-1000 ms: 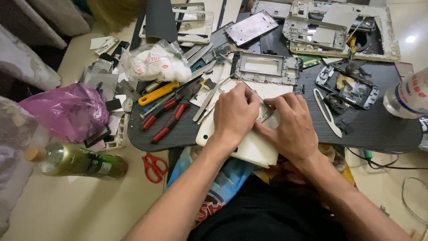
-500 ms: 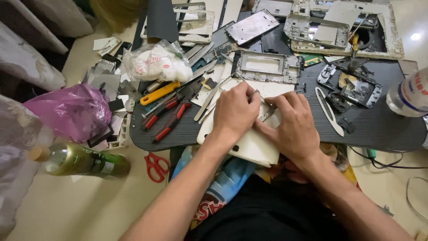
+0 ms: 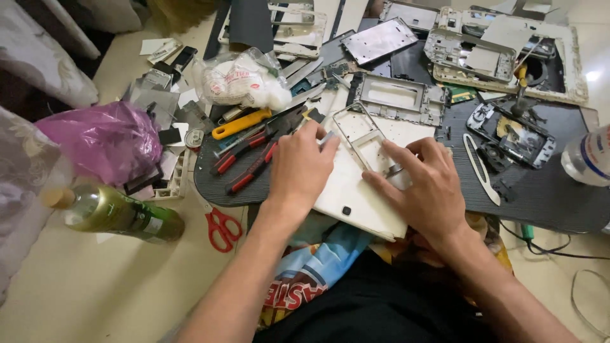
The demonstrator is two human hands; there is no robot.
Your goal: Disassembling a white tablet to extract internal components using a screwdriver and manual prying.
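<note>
2 hands, left hand (image 3: 304, 166) and right hand (image 3: 424, 187), press flat, unclenched, on a white phone frame (image 3: 367, 143) atop a white tablet (image 3: 353, 194).

At frame centre, both hands are resting on a tablet (image 3: 356, 197); screwdrivers (image 3: 244, 159) are lying to its left, a bottle (image 3: 114, 213) at lower left.

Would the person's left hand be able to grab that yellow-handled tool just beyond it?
Probably yes. The left hand rests on the white panel, and the yellow-handled tool lies just up and left of it, uncovered, with only red-handled screwdrivers lying between.
</note>
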